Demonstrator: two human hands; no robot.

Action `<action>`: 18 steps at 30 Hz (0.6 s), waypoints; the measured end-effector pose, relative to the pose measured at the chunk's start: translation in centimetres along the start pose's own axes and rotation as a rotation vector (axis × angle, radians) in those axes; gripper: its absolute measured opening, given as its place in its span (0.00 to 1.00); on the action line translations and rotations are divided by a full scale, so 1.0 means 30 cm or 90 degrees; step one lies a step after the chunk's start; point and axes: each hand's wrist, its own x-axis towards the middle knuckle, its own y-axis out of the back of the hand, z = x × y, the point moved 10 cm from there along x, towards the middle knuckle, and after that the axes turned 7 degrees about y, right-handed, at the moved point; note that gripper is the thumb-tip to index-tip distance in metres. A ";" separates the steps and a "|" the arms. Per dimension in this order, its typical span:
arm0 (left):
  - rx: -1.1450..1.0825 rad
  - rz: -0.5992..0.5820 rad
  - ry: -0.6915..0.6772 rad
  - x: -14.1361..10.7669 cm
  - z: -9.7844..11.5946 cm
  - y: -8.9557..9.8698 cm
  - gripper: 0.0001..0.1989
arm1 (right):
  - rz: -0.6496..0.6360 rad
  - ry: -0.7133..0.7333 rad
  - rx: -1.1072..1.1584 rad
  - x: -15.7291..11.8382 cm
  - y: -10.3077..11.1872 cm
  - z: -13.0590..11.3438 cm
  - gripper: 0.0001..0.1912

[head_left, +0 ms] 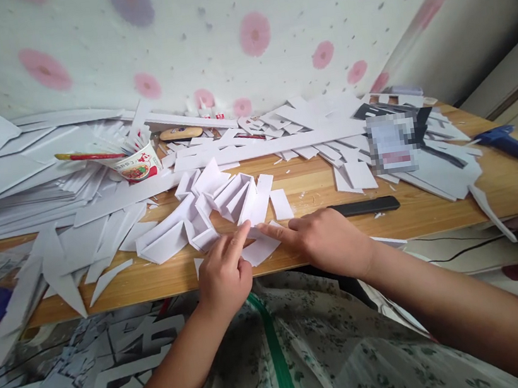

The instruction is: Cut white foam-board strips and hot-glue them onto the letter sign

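Note:
My left hand (225, 270) is at the table's front edge, its index finger stretched forward and the other fingers curled. From the right, my right hand (329, 239) reaches in with its index finger extended and the rest folded under. Both index fingertips meet at a small white board piece (261, 251), pressing near its upper edge; the undersides of my fingers are hidden. Just beyond stands a cluster of small open-topped white board boxes (215, 203). A loose white rectangle (282, 204) lies close by. Behind my right hand shows the black handle of a cutter (370, 206).
Stacked white board sheets (17, 207) fill the left side. A paper cup (140, 164) holds white strips and a brush. Offcuts (278, 124) line the back wall. A blue glue gun (507, 141) sits far right. Scraps (123, 364) lie below the table at left.

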 end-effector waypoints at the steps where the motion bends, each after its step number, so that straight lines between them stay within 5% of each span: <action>1: -0.004 0.002 0.003 0.000 -0.003 -0.001 0.34 | 0.002 -0.009 0.000 -0.002 -0.001 0.001 0.33; 5: -0.005 0.007 0.012 0.002 -0.010 -0.003 0.34 | 0.043 -0.016 0.038 -0.011 0.012 -0.011 0.32; 8: -0.005 0.014 0.006 0.004 -0.009 -0.003 0.35 | 0.196 -0.024 0.131 -0.056 0.092 0.014 0.22; 10: -0.003 0.016 0.005 0.005 -0.011 -0.006 0.35 | 0.332 -0.086 0.208 -0.129 0.154 0.104 0.12; 12: 0.001 0.025 -0.001 0.005 -0.012 -0.005 0.35 | 0.386 -0.183 0.238 -0.209 0.169 0.236 0.10; 15: 0.007 0.038 -0.016 0.005 -0.009 -0.003 0.36 | 0.198 -0.253 0.213 -0.260 0.076 0.398 0.07; 18: 0.013 0.046 -0.033 0.006 -0.004 -0.001 0.36 | -0.035 -0.193 0.232 -0.266 -0.070 0.437 0.17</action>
